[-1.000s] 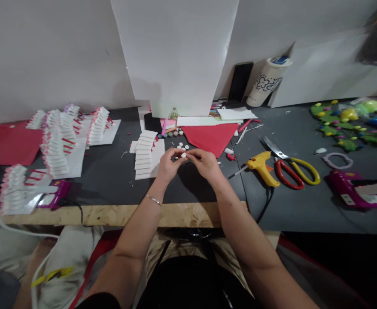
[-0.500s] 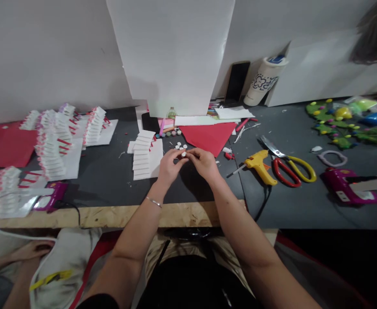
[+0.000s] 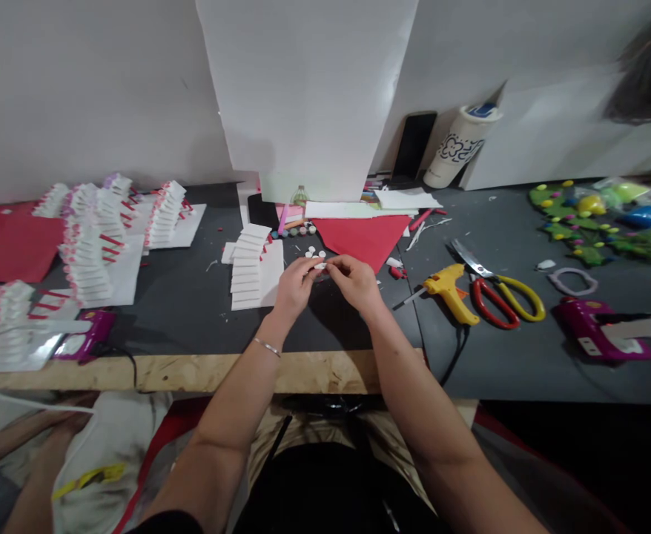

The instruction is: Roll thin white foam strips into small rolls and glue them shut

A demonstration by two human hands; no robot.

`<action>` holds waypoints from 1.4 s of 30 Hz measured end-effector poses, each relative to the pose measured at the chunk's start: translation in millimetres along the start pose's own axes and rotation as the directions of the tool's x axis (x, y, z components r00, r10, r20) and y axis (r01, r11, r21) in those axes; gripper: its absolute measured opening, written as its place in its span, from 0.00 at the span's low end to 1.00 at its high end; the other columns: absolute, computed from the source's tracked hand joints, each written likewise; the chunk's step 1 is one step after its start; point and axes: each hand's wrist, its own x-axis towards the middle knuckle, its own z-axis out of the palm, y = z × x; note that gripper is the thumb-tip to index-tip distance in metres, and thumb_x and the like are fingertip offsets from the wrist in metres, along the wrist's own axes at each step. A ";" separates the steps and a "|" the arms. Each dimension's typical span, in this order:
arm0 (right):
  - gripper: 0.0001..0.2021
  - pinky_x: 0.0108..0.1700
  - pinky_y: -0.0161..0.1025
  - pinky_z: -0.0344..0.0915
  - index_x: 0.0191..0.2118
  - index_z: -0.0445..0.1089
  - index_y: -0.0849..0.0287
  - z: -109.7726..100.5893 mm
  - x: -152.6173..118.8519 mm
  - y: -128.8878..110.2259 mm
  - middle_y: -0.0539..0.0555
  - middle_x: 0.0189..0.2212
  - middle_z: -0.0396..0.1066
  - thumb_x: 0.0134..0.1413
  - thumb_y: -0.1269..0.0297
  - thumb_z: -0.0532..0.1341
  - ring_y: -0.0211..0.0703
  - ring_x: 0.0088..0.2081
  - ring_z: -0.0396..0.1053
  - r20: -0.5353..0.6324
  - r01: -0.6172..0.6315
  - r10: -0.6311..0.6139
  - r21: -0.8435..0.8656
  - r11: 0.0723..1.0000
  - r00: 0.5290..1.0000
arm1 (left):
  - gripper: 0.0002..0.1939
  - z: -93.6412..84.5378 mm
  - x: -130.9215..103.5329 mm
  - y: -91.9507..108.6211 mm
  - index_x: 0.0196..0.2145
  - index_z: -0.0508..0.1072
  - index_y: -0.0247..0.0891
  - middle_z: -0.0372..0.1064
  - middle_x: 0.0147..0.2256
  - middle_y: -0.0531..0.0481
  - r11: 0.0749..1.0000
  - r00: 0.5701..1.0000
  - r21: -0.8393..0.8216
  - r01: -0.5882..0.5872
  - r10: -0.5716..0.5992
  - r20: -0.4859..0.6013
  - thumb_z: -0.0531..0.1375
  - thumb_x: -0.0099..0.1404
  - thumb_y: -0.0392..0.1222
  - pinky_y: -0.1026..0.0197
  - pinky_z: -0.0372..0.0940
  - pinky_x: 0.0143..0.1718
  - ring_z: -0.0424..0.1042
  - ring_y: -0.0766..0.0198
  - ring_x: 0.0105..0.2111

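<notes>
My left hand (image 3: 296,285) and my right hand (image 3: 354,282) meet over the dark table, both closed in a pinch on one small white piece (image 3: 320,265). It looks like a little round disc, partly hidden by the fingertips. Just behind the fingers lie several white discs (image 3: 315,253) in a loose group. Left of my left hand sits a small paper staircase (image 3: 247,267) with white steps and red strips on a white base. A red sheet (image 3: 359,236) lies behind my right hand, with small red and white scraps (image 3: 397,271) near its corner.
To the right are a yellow glue gun (image 3: 448,293), large scissors (image 3: 495,285) and a purple power strip (image 3: 600,330). Several finished-looking staircases (image 3: 95,259) stand left. A white board (image 3: 308,96), a phone (image 3: 414,146) and a tumbler (image 3: 459,146) stand behind. Another person's arm (image 3: 30,434) is lower left.
The white piece, earlier showing its round face, now appears flatter and turned between my fingertips. Both hands stay in nearly the same place; the camera view has shifted slightly.
</notes>
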 end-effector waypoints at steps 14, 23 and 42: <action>0.10 0.35 0.37 0.64 0.30 0.74 0.57 -0.2 -2.3 -10.1 0.51 0.26 0.75 0.56 0.60 0.58 0.40 0.28 0.70 -0.001 0.082 -0.083 -0.103 0.991 0.997 | 0.13 5.7 -3.0 3.6 0.45 0.76 0.38 0.76 0.41 0.44 0.996 0.998 0.085 0.032 -0.027 -0.053 0.54 0.72 0.45 0.57 0.69 0.46 0.75 0.59 0.43; 0.12 0.36 0.37 0.64 0.32 0.75 0.57 -0.3 -2.4 -9.0 0.52 0.28 0.75 0.57 0.59 0.57 0.42 0.30 0.70 0.024 0.074 -0.072 -0.103 0.992 0.997 | 0.12 4.2 -1.4 5.6 0.41 0.75 0.38 0.75 0.39 0.45 0.996 0.997 0.093 0.007 0.000 -0.076 0.55 0.72 0.46 0.58 0.69 0.44 0.74 0.60 0.40; 0.09 0.37 0.36 0.66 0.30 0.72 0.57 2.9 5.8 -5.1 0.50 0.27 0.76 0.57 0.62 0.57 0.40 0.30 0.72 -0.023 -0.067 0.066 -0.037 0.997 0.998 | 0.13 5.5 3.9 -0.4 0.40 0.76 0.38 0.76 0.38 0.46 0.991 0.993 -0.071 0.116 -0.119 -0.028 0.57 0.69 0.49 0.59 0.70 0.40 0.74 0.62 0.33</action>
